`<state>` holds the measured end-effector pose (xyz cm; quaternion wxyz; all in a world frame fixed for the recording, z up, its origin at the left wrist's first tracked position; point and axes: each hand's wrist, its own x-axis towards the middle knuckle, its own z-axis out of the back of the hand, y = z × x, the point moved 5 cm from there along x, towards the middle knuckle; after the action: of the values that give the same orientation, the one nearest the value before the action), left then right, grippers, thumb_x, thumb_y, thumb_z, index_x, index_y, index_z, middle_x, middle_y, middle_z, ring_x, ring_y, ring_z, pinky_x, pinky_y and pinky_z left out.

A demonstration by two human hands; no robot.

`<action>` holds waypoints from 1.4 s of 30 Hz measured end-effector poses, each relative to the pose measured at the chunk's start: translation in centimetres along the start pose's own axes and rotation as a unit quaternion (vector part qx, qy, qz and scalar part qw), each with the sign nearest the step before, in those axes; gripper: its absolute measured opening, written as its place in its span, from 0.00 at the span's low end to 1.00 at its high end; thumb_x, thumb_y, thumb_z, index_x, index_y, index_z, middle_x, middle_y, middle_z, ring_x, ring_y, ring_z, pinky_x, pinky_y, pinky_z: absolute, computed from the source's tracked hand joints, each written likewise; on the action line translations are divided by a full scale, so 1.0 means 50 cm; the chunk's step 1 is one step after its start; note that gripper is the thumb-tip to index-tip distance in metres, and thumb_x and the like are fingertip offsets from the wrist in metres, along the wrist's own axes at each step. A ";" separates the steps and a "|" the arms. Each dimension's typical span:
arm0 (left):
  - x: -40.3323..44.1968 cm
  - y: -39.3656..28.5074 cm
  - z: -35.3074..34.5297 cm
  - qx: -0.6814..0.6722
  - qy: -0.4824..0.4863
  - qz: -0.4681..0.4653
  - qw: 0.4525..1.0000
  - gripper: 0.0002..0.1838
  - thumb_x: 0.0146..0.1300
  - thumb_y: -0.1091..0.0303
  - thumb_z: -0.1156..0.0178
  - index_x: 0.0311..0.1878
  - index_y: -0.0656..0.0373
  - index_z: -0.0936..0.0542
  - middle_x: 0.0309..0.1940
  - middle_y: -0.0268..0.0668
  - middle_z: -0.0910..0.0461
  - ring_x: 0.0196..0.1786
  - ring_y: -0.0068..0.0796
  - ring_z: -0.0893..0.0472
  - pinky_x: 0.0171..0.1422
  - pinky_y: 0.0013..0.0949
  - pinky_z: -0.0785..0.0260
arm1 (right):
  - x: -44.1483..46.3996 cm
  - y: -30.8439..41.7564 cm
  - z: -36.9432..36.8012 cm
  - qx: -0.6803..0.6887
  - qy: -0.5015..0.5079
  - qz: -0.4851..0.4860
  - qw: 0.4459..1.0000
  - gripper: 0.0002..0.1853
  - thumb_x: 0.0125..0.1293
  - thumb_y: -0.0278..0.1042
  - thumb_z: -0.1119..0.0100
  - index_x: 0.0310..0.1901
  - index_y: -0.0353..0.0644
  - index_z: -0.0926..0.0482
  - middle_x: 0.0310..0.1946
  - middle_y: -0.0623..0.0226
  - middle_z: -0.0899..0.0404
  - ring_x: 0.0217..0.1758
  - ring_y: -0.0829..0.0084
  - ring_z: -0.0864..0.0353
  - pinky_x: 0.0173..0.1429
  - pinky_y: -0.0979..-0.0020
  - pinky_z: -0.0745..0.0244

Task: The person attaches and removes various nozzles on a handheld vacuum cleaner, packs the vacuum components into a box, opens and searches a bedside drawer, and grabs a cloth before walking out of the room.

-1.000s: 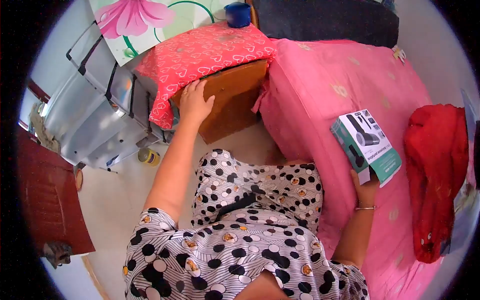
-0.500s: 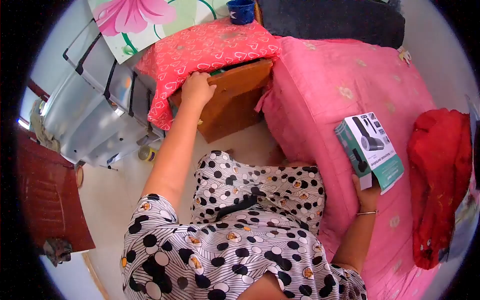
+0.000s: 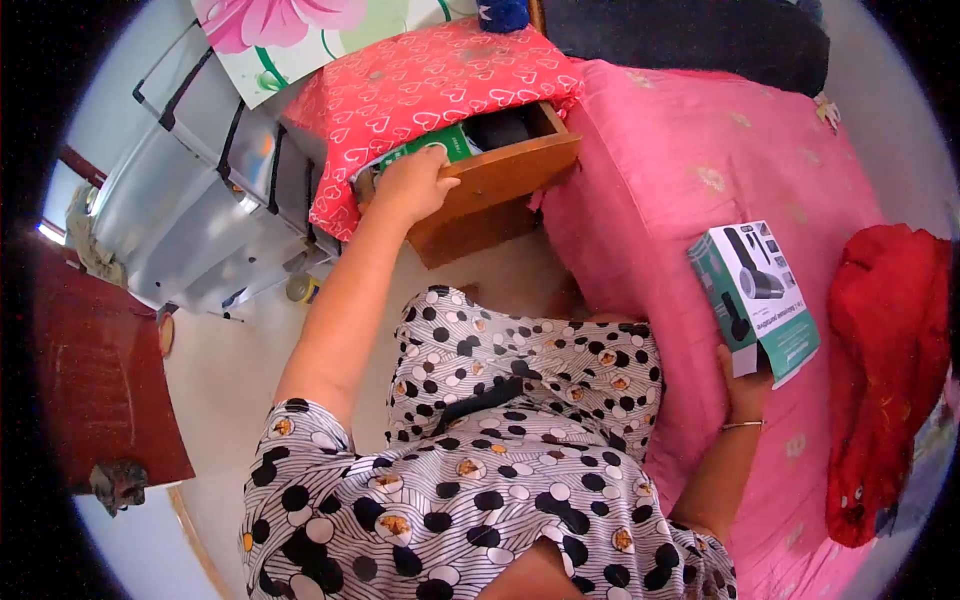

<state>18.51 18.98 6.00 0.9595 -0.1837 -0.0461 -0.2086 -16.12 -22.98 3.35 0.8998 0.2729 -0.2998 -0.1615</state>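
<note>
Clasping the drawer front (image 3: 512, 172), upper centre: left hand (image 3: 413, 187), grip closed over edge. Right hand (image 3: 743, 390): grip clamped on box (image 3: 757, 298), centre right.

Smooth wooden drawer (image 3: 512, 176) — smooth-faced cardboard box (image 3: 757, 283) — matt cloth bedspread (image 3: 650, 165)

Outfit (image 3: 460, 530): white base, thin dark stripes, black and pale ovals, small orange-brown motifs. One piece or two, can't tell. Left sleeve (image 3: 298, 440) short, same print, hem well back from the grip of the left hand (image 3: 415, 188). Right sleeve (image 3: 706, 560) matches, well back from the right hand (image 3: 743, 392). Thin pale bracelet (image 3: 742, 424) just behind the right grip. Dark strip (image 3: 482, 400) on the fabric, between both grips, set back.
</note>
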 end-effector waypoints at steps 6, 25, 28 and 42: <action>-0.020 -0.009 -0.020 -0.021 -0.024 -0.037 0.999 0.15 0.56 0.61 0.34 0.40 0.61 0.24 0.41 0.47 0.21 0.45 0.50 0.21 0.49 0.46 0.29 | 0.005 0.024 0.010 -0.047 0.026 -0.075 0.996 0.29 0.50 0.33 0.24 0.52 0.32 0.25 0.49 0.60 0.20 0.50 0.65 0.21 0.54 0.65 0.25; 0.082 0.046 -0.036 -0.111 0.153 -0.092 0.978 0.18 0.62 0.69 0.40 0.56 0.49 0.20 0.50 0.48 0.20 0.51 0.43 0.21 0.59 0.36 0.31 | -0.002 0.040 0.026 -0.076 0.010 0.006 0.997 0.27 0.49 0.31 0.24 0.50 0.33 0.23 0.47 0.62 0.18 0.48 0.65 0.19 0.52 0.65 0.25; 0.124 0.039 -0.052 -0.062 0.149 -0.211 0.964 0.23 0.56 0.71 0.36 0.57 0.44 0.20 0.59 0.47 0.26 0.57 0.45 0.24 0.64 0.38 0.32 | -0.003 0.043 0.026 -0.104 0.020 0.010 0.994 0.27 0.51 0.38 0.25 0.50 0.34 0.23 0.48 0.60 0.18 0.49 0.62 0.19 0.53 0.63 0.25; 0.162 0.051 -0.085 0.026 0.179 -0.206 0.962 0.24 0.48 0.69 0.32 0.53 0.50 0.22 0.70 0.46 0.39 0.64 0.51 0.29 0.66 0.41 0.35 | -0.016 0.016 0.049 -0.064 0.025 -0.046 0.997 0.26 0.53 0.37 0.26 0.52 0.36 0.22 0.49 0.62 0.19 0.51 0.65 0.21 0.56 0.65 0.27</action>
<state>27.00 16.44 2.55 0.8929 -0.1048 0.0839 -0.4298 -18.15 -22.94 5.11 0.9144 0.2320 -0.2531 -0.2147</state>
